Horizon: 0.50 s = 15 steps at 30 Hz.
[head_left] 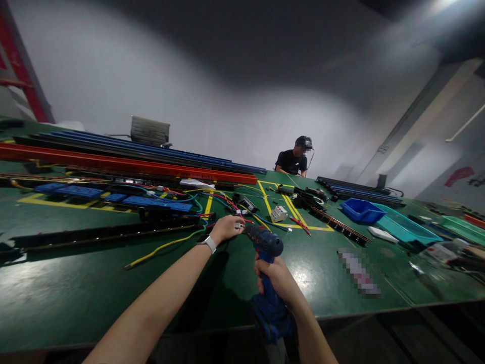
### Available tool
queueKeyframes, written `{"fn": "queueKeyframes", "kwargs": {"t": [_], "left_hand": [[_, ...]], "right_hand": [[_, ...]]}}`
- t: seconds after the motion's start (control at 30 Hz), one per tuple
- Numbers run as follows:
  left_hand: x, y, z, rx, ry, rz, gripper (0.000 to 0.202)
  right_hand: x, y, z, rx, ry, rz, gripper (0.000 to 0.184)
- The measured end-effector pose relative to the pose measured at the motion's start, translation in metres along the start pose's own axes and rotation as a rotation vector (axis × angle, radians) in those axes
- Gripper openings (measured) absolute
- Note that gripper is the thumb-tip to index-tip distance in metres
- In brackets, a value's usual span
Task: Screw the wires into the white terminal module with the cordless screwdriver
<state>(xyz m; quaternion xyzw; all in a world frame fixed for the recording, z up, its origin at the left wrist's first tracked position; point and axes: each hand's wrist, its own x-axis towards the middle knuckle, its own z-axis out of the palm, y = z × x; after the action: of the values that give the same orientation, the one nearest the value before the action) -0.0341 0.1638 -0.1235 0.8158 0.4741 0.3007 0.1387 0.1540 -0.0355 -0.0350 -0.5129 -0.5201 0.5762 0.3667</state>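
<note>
**A:** Green worktop (76,283) fills the shot, wide and glossy, running off to a second person (293,159) seated at the far end.

**B:** And long stock is on it: a red rail (113,163) with blue rails (151,149) behind, laid lengthwise along the left. Probably nothing that long fits any other way.

**A:** Closer in, a black rail (94,233) lies parallel. Over on the right, a teal tray (405,228) and a blue bin (361,210) sit side by side, well clear of the hands.

**B:** Now the centre: the blue drill (267,247), held just above the worktop near its front edge, nose pointing away, chunky battery pack (271,316) at the bottom.

**A:** See the right hand (278,280), its grip wrapped tight round the handle, carrying the weight, I'd say.

**B:** And the left hand (226,227) is out at the nose, grip pinched together on the tip. It looks like it's steadying the front end, though what sits under the fingers is too small to tell.

**A:** The drill's body is dark blue, with a shine across the top.

**B:** Smallest bits: a yellow wire (162,246) trailing left of that hand, and a white watch band (209,243) on the left wrist.
</note>
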Motion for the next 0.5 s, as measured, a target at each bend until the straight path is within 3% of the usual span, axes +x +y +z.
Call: {"fn": "queueKeyframes", "kwargs": {"t": [0.5], "left_hand": [[-0.0013, 0.0031, -0.0031, -0.005, 0.003, -0.001, 0.031]], "right_hand": [[-0.0076, -0.0092, 0.0073, -0.005, 0.041, -0.003, 0.019]]}}
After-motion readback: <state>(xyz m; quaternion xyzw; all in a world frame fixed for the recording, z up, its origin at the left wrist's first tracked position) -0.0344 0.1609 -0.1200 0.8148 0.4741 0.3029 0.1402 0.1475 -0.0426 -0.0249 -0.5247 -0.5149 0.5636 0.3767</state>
